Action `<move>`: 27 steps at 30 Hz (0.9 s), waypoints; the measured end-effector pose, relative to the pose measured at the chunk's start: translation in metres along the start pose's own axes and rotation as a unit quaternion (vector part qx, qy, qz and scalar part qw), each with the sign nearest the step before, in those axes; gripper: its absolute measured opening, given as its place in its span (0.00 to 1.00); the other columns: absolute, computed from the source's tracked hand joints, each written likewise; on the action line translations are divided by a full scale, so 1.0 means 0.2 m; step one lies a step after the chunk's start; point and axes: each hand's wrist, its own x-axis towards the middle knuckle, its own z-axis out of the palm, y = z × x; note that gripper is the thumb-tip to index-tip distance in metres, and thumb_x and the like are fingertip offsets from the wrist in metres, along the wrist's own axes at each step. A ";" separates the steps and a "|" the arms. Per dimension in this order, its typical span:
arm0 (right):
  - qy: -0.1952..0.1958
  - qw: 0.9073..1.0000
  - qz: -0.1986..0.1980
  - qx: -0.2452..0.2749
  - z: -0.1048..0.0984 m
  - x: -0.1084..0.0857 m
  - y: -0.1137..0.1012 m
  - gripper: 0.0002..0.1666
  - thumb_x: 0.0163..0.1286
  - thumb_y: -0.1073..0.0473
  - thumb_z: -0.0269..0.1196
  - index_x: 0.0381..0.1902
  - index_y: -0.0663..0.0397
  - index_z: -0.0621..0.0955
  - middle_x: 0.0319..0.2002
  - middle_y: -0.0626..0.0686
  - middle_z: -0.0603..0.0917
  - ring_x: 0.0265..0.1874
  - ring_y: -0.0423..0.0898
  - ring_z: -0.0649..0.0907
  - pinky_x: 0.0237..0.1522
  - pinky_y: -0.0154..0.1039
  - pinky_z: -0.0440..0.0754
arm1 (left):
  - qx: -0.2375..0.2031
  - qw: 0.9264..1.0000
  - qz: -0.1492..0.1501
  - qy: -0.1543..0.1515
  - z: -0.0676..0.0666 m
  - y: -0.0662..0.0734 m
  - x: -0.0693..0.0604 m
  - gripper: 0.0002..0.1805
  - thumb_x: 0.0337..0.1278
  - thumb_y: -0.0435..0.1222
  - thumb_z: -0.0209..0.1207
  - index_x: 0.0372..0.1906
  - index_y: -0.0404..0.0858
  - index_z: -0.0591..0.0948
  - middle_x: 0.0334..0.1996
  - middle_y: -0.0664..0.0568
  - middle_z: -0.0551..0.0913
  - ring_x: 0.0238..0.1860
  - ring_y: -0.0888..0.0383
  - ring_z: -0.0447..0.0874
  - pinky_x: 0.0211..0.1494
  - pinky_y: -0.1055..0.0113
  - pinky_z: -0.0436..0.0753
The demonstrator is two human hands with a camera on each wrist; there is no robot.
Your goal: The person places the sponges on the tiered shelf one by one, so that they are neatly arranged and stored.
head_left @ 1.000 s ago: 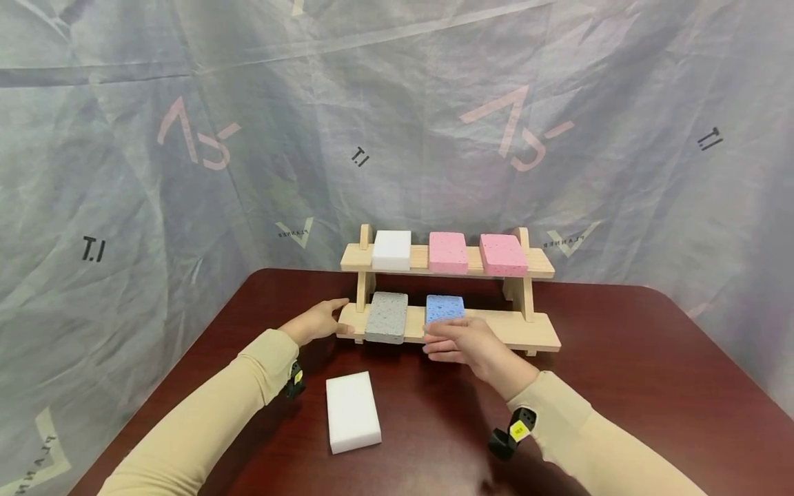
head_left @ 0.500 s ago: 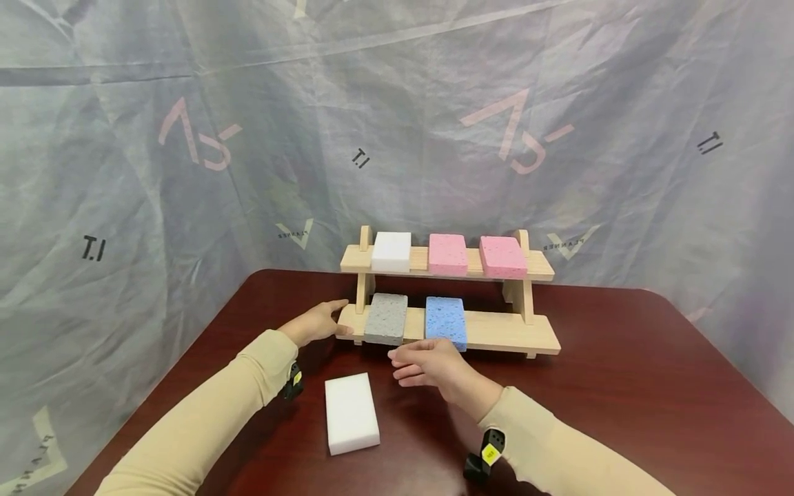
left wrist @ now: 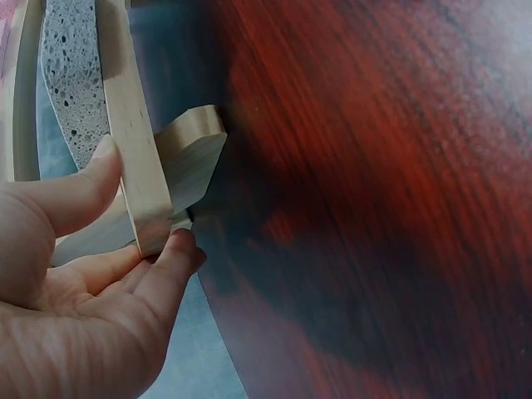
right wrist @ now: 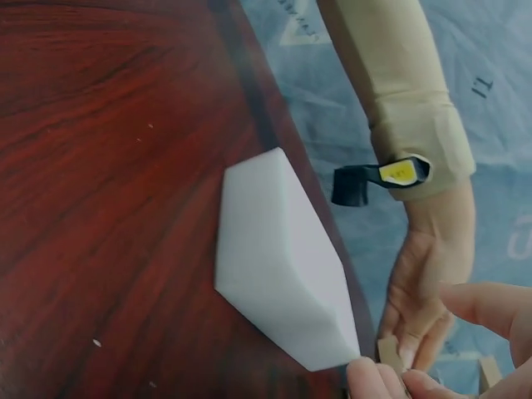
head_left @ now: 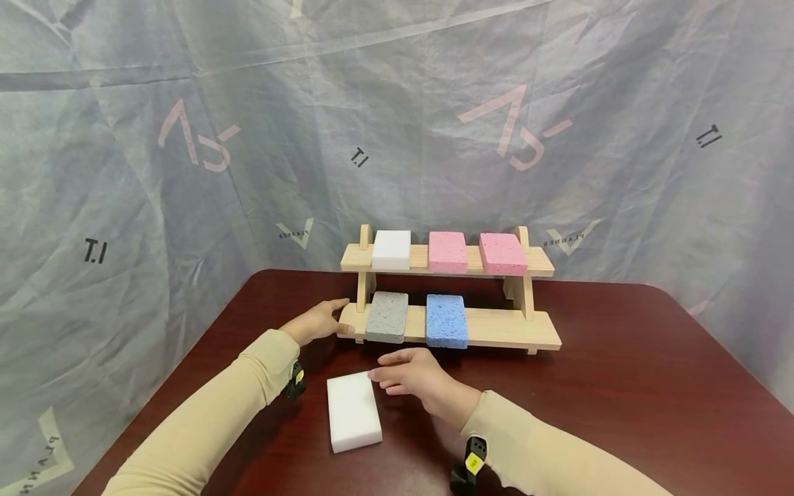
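My left hand point(head_left: 318, 322) grips the left end of a two-tier wooden shelf point(head_left: 505, 328). In the left wrist view, the thumb lies on one face of the lower board point(left wrist: 140, 158) and the fingers are on the other. My right hand point(head_left: 417, 381) is by the far right corner of a white sponge block point(head_left: 353, 413) on the table, fingers loosely extended and holding nothing. Fingertips come close to that block point(right wrist: 262, 241) in the right wrist view; whether they touch it I cannot tell. A grey sponge point(head_left: 387, 317) and a blue sponge point(head_left: 446, 322) lie on the lower tier.
On the upper tier are another white block point(head_left: 391, 250), a pink sponge point(head_left: 448, 252) and a second pink sponge point(head_left: 503, 253). The dark red table point(head_left: 620, 386) carries the shelf. A grey printed cloth point(head_left: 403, 110) hangs behind.
My right hand has left the blue sponge on the lower tier and moved left and nearer, to the white block on the table. The left hand stays at the shelf's end.
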 end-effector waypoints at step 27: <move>0.005 0.997 0.026 -0.074 0.11 0.03 0.10 0.25 0.49 0.69 0.74 0.45 0.72 0.79 0.37 0.58 0.82 0.29 0.46 0.84 0.40 0.42 0.86 | -0.004 1.000 0.007 0.002 0.00 -0.02 0.01 0.40 0.62 0.35 0.62 0.75 0.37 0.57 0.75 0.38 0.55 0.74 0.40 0.54 0.72 0.46 0.62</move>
